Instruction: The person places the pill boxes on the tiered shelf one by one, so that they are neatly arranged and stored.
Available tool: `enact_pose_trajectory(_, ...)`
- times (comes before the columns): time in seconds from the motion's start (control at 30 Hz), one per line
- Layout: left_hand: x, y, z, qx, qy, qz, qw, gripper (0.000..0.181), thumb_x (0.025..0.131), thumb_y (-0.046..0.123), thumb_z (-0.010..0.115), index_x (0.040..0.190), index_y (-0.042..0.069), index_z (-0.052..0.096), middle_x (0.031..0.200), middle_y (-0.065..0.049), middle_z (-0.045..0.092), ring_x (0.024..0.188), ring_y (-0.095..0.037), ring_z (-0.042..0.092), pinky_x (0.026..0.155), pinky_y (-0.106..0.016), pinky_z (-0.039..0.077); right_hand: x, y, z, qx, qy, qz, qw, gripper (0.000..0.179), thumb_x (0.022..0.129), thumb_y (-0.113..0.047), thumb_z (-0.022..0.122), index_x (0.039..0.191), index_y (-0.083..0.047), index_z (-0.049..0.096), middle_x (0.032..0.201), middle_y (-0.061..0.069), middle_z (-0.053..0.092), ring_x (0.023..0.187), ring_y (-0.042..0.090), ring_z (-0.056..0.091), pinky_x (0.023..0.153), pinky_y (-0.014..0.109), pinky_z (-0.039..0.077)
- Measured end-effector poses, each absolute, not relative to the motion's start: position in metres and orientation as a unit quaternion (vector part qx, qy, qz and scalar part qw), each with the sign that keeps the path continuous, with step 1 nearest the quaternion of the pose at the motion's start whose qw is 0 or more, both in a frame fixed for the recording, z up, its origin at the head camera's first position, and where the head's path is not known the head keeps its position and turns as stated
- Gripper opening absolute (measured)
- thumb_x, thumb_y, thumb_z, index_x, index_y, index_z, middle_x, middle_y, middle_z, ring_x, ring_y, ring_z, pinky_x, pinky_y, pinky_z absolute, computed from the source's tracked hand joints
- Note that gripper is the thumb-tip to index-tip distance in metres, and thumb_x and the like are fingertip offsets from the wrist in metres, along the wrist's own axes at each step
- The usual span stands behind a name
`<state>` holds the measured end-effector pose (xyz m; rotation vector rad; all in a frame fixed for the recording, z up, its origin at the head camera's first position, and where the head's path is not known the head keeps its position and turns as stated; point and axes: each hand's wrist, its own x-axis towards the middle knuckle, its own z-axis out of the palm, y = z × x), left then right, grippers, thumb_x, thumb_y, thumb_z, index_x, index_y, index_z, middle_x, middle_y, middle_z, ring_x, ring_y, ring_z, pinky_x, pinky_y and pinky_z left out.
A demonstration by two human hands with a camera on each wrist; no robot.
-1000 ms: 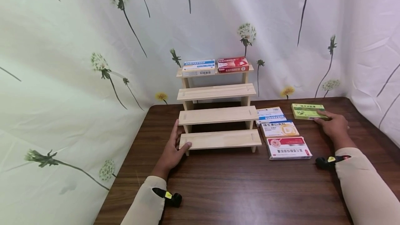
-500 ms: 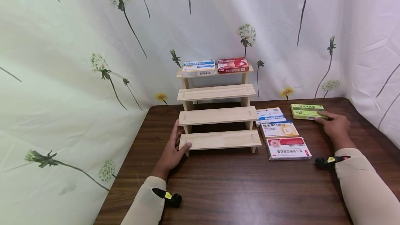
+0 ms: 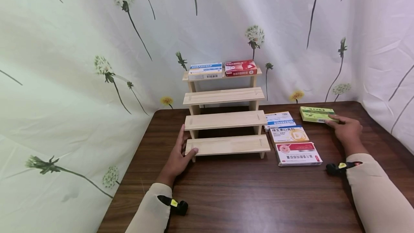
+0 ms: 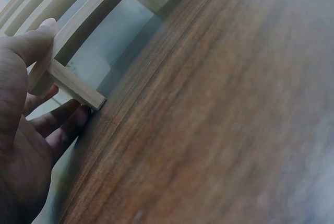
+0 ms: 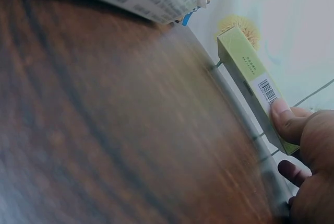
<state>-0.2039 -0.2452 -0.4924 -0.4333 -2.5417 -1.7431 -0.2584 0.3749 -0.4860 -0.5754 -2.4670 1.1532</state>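
A stepped wooden display rack [image 3: 226, 119] stands on the brown table. My left hand [image 3: 176, 159] holds its lower left end, thumb on the lowest plank; in the left wrist view the fingers [image 4: 65, 122] lie beside the short leg. My right hand [image 3: 347, 132] pinches the near right corner of a green medicine box [image 3: 317, 113]. In the right wrist view this box [image 5: 248, 75] shows a gap above the tabletop, with the thumb on its barcode side. On the top step lie a blue-and-white medicine box [image 3: 205, 71] and a red one [image 3: 240, 67].
Right of the rack, three medicine boxes lie in a column: a blue-and-white one [image 3: 279, 119], a vitamin D box [image 3: 289, 134] and a red-and-white one [image 3: 298, 154]. A dandelion-print curtain [image 3: 220, 21] hangs behind the table [image 3: 245, 193].
The green box has shifted slightly to the left and up in the right hand, rising off the table. The left hand stays on the rack.
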Motion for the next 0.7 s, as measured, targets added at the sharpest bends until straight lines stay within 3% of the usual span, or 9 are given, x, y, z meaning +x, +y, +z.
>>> enact_pose_trajectory(0.3,-0.204,-0.245,-0.492,-0.135,-0.819,-0.558,0.014,0.107,0.106,0.024,0.076,0.174,0.049,-0.003,0.174,-0.020,0.038,0.153,-0.045,0.051,0.114,-0.066,0.051,-0.256,0.370,-0.480,-0.211,-0.865,0.413,0.194,0.042,0.106,-0.025,0.076,0.143,-0.007,0.067,0.154,0.019,0.057,0.154,0.043,0.050,0.132,0.055,0.031)
enact_pose_trajectory(0.53,-0.204,-0.245,-0.492,-0.134,-0.818,-0.559,0.011,0.106,0.106,0.024,0.075,0.174,0.049,-0.002,0.173,-0.019,0.039,0.153,-0.045,0.051,0.114,-0.066,0.051,-0.255,0.369,-0.475,-0.225,-0.857,0.423,0.189,0.045,0.106,-0.031,0.076,0.145,-0.011,0.066,0.158,0.016,0.054,0.159,0.039,0.045,0.134,0.058,0.023)
enact_pose_trajectory(0.7,-0.204,-0.245,-0.492,-0.138,-0.816,-0.561,0.013,0.107,0.106,0.023,0.076,0.175,0.047,-0.003,0.173,-0.020,0.039,0.153,-0.046,0.051,0.114,-0.065,0.052,-0.255,0.364,-0.468,-0.215,-0.857,0.418,0.210,0.043,0.103,-0.030,0.079,0.141,-0.011,0.072,0.153,0.014,0.060,0.154,0.035,0.053,0.130,0.051,0.034)
